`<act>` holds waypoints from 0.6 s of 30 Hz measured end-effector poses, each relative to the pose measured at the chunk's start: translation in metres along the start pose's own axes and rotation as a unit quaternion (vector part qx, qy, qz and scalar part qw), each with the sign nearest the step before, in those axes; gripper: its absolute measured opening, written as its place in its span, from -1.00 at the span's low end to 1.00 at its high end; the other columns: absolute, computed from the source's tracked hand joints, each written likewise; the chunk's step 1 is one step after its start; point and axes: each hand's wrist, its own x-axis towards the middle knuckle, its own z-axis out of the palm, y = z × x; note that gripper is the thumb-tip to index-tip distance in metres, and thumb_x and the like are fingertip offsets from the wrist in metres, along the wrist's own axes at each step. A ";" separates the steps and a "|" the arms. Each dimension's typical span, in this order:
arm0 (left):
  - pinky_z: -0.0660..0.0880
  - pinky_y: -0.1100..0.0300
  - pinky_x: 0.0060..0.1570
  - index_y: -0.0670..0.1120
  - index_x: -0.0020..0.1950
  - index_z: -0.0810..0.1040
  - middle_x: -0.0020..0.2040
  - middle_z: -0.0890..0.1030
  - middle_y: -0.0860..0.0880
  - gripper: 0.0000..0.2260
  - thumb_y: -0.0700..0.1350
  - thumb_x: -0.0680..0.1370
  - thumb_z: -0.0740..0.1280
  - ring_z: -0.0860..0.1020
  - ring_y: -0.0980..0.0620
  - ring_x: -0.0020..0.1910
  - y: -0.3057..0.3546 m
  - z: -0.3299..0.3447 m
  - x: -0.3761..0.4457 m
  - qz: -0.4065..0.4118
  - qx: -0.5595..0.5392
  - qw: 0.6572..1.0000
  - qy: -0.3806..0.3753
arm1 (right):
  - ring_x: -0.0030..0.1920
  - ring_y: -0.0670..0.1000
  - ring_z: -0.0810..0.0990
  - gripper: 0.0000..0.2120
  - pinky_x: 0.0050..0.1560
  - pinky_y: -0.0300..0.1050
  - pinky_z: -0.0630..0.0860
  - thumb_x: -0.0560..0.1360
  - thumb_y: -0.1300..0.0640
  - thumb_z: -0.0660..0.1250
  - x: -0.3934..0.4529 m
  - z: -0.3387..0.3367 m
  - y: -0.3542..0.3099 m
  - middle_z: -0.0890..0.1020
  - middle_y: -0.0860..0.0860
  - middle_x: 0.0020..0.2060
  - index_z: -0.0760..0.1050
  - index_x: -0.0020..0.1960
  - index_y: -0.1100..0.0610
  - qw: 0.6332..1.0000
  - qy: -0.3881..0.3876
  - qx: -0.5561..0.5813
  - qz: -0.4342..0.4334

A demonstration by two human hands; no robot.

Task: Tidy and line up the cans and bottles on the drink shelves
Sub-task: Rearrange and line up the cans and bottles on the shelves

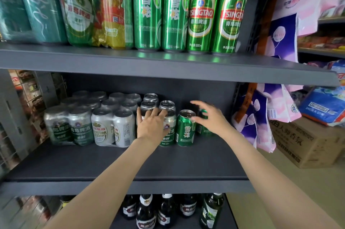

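You are mid-alignment on the middle shelf: your left hand, fingers spread, rests on the silver-green cans, your right hand, fingers loosely spread, hovers beside the green can; next, likely square it to the row.

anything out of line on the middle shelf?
Yes. A green can sits farther back than the front green can, half hidden behind the right hand. Cans sit well back from the shelf edge.

"TSINGTAO" and "500ml" on tall green can; "REFRESHING" on neighbouring can.
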 end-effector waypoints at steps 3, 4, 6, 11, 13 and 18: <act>-0.11 -0.04 0.47 0.01 0.48 0.11 0.45 0.26 -0.01 -0.42 0.09 0.54 0.25 0.14 -0.04 0.48 0.010 -0.002 0.005 0.030 -0.040 0.999 -0.012 | -0.03 0.00 0.55 -0.54 -0.06 -0.42 0.41 0.49 0.39 0.23 0.010 -0.019 0.017 0.51 0.09 0.23 0.45 0.30 0.02 0.995 0.085 -0.029 0.054; -0.12 -0.05 0.47 0.06 0.50 0.06 0.50 0.19 0.01 -0.39 0.11 0.54 0.26 0.08 -0.07 0.50 0.016 0.001 0.004 0.045 -0.047 0.998 -0.020 | 0.14 0.04 0.51 -0.48 0.06 -0.40 0.37 0.46 0.45 0.20 0.013 -0.021 0.024 0.43 0.09 0.32 0.44 0.32 0.04 0.994 0.059 -0.064 0.071; -0.18 -0.14 0.44 0.17 0.51 -0.05 0.53 0.07 0.07 -0.35 0.18 0.53 0.23 0.01 -0.16 0.50 0.026 0.009 0.001 0.062 -0.020 0.997 -0.033 | 0.42 0.07 0.27 -0.41 0.25 -0.32 0.23 0.44 0.47 0.21 0.020 -0.019 0.036 0.25 0.04 0.45 0.38 0.38 0.03 0.990 -0.008 -0.100 0.097; -0.19 -0.19 0.41 0.17 0.47 0.10 0.48 0.17 0.07 -0.44 0.25 0.52 0.18 0.07 -0.21 0.45 0.036 0.016 0.002 0.026 -0.005 1.000 -0.015 | 0.26 0.15 0.43 -0.50 0.24 -0.20 0.29 0.42 0.23 0.43 0.023 0.007 0.045 0.35 0.16 0.28 0.41 0.32 0.05 0.989 0.038 -0.012 0.142; -0.18 -0.20 0.41 0.17 0.46 0.12 0.47 0.20 0.06 -0.47 0.24 0.54 0.16 0.09 -0.22 0.44 0.037 0.019 0.003 0.023 -0.003 1.000 -0.009 | 0.19 0.13 0.47 -0.53 0.21 -0.20 0.30 0.41 0.23 0.44 0.020 0.010 0.044 0.40 0.14 0.20 0.44 0.28 0.05 0.988 0.073 0.012 0.137; -0.16 -0.22 0.41 0.16 0.45 0.11 0.44 0.21 0.05 -0.51 0.22 0.56 0.12 0.12 -0.22 0.42 0.040 0.024 0.003 0.018 0.022 1.000 0.004 | 0.14 -0.07 0.48 -0.53 0.10 -0.23 0.37 0.39 0.23 0.47 0.003 -0.011 0.045 0.54 -0.05 0.14 0.48 0.24 -0.06 0.993 -0.020 0.046 0.103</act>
